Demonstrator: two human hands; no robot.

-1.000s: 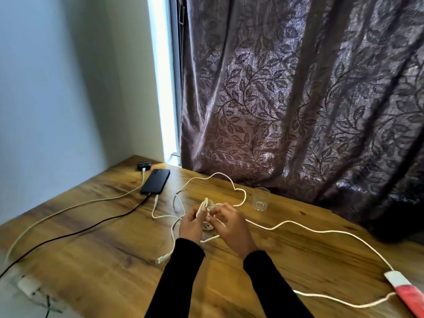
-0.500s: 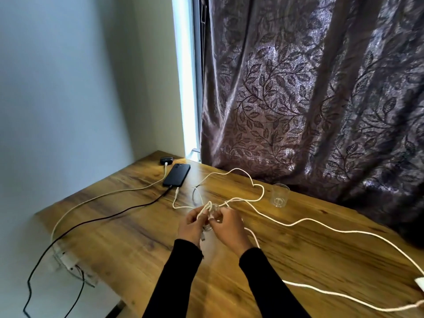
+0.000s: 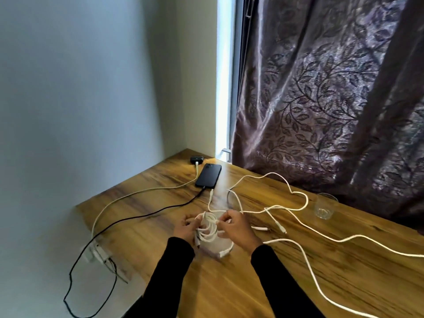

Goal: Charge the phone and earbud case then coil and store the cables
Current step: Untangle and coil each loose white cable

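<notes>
The left hand (image 3: 186,228) and the right hand (image 3: 236,228) meet over the wooden table (image 3: 298,283), near the front of the phone (image 3: 208,176). Both hands pinch a small coil of white cable (image 3: 207,230): the left fingers grip the bundled loops on one side, and the right fingers pinch a strand at the opposite side. Motion blur hides the exact finger placement. A white connector end (image 3: 223,253) hangs below the coil, just above the table.

Beyond the hands, the phone lies face down toward the far corner of the table, with a black cable (image 3: 142,216) at its near end. The earbud case (image 3: 196,159) sits just behind the phone, with a white cable (image 3: 137,193) plugged into it. Both cables run off the table's left edge toward a power strip (image 3: 95,252).

Right of the phone, long white cable runs (image 3: 298,198) lie loose across the table, near a clear glass (image 3: 325,205).

Judged status: charging appears set up. One cable is partly coiled; the loose runs are not yet coiled, and nothing is stored.
</notes>
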